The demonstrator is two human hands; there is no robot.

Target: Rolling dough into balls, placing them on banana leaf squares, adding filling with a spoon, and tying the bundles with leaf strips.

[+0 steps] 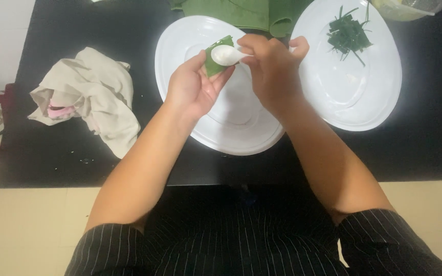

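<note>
View from above, looking down at two bare forearms w/ dark pinstriped sleeves, reaching over a black desk [52, 163]. The left hand [193, 87] is cupped palm-up, fingers curled round a small folded green leaf piece [214, 57] held upright like a cone. The right hand [272, 69] sits just beside it, touching, fingers pinched on the handle of a white spoon [226, 54]; the spoon's bowl rests on the leaf's open top. Both hands hover over a white oval plate [180, 41], which holds nothing else that shows. To the left on the desk lies a crumpled beige cloth [90, 87] w/ a bit of pink inside. To the right, a 2nd white oval plate [364, 97] carries a small heap of thin dark green strips [348, 35] near its far end. At the far edge, btwn the plates, larger green leaves [241, 13] lie folded.
</note>
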